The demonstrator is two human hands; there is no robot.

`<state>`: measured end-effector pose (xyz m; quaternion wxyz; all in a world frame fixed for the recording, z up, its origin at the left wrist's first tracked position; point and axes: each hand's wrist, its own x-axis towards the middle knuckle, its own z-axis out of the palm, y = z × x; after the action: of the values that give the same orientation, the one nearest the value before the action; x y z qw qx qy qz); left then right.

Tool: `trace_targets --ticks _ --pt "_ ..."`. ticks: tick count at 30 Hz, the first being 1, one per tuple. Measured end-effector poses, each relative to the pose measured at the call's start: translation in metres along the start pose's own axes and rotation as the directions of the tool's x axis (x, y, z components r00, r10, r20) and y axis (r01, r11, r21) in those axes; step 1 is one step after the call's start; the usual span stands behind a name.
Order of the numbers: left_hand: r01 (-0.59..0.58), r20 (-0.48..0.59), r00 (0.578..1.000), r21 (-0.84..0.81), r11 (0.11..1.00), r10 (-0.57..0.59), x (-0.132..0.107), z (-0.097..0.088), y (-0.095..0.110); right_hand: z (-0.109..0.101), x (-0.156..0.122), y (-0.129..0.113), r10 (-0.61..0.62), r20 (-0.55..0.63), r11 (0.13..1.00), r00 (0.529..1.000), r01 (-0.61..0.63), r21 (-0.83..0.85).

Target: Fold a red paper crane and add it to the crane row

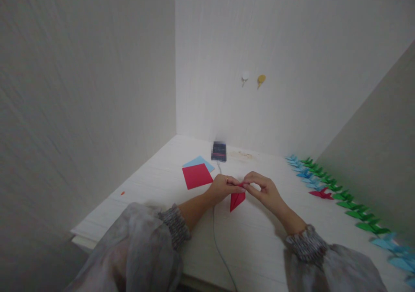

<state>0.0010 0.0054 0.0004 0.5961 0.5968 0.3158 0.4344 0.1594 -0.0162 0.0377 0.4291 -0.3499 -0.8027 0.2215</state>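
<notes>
The folded paper (237, 200) is plain red, creased into a slim shape that narrows to a point, with a darker line, fold or edge, running down its face. Its upper part is hidden among the fingertips, so the folds there cannot be made out. The left hand (223, 187), wearing a ring (228, 179), grasps it with the thumb across the front. The right hand (264, 190) pinches its upper right corner between thumb and fingertips. The pointed end sticks out below the left thumb, toward the person; whether it touches the table (259, 248) cannot be told.

Just left of the left hand's fingers lies a flat red sheet (197, 176), partly over a light blue sheet (199, 159). A cable (216, 244) passes under that hand. Beyond the fingers sits a dark, blurred object (219, 152). Well to the right of the right hand's fingers stand rows of folded green birds (350, 203), with a red bird (321, 194) beside them.
</notes>
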Motion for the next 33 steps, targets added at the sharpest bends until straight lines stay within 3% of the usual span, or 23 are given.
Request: trace_targets --ticks 9,25,33 --pt "0.005 0.023 1.000 0.043 0.999 -0.006 0.001 -0.001 -0.002 0.002 -0.001 0.001 -0.004 -0.033 0.998 0.999 0.002 -0.057" --pt "0.013 -0.010 1.000 0.153 0.988 -0.011 0.004 -0.003 -0.007 0.004 -0.002 -0.001 0.166 -0.126 0.986 0.978 -0.165 0.024" --pt "-0.013 -0.062 0.998 0.152 0.988 0.022 0.004 -0.001 -0.005 0.012 -0.001 0.004 0.131 -0.080 0.982 0.988 -0.140 -0.123"
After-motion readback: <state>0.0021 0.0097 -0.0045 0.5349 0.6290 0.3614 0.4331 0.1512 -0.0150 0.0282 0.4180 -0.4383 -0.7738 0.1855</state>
